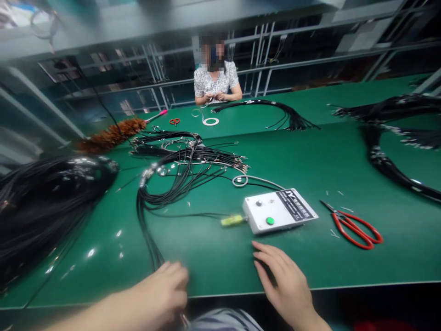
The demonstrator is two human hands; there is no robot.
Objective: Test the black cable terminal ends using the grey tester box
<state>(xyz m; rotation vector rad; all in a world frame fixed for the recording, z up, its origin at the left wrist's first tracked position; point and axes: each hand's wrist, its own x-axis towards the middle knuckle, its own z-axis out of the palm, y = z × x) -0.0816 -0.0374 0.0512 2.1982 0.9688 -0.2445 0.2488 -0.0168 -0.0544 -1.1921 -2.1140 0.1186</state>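
Observation:
At the table's front edge, my left hand (170, 287) is closed around the lower ends of a bundle of black cables (148, 239). The cables curve up and back to a larger heap. My right hand (284, 278) is held with its fingers apart and nothing in it, just in front of a white box (272, 210). On the box are a green button (270, 221) and a dark label. A yellow-green connector (232, 220) sits at the box's left side, with thin black cables running to it.
Red-handled scissors (358, 230) lie right of the box. Black cable bundles (389, 165) lie far right, and a dark heap (48, 207) at left. Behind are a brown duster (117, 133) and a white tape ring (210, 121). A person (217, 82) sits opposite.

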